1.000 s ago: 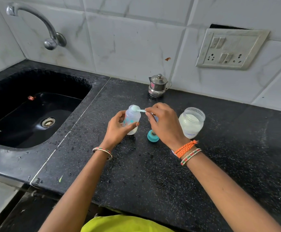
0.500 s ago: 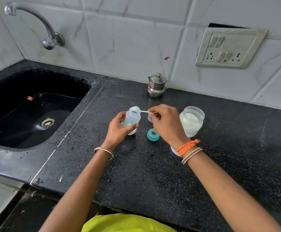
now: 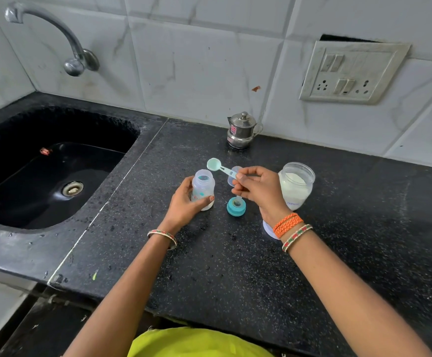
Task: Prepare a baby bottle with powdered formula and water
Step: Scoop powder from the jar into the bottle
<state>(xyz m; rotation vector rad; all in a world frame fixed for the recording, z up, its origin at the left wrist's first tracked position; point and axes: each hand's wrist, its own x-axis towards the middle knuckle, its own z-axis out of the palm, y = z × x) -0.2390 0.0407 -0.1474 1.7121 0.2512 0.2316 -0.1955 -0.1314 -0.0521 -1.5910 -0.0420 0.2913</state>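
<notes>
The small clear plastic baby bottle (image 3: 202,189) is held upright by the left hand (image 3: 188,204). A light green plastic scoop (image 3: 220,168) is pinched by the right hand (image 3: 260,190), its bowl just above the bottle.

My pale mint scoop (image 3: 214,164), clear bottle (image 3: 202,188) with teal and red prints, teal collar (image 3: 236,207), white powder in clear jar (image 3: 296,185), black speckled counter (image 3: 235,266), my orange thread wristband (image 3: 287,224), steel pot (image 3: 242,131) far.
</notes>
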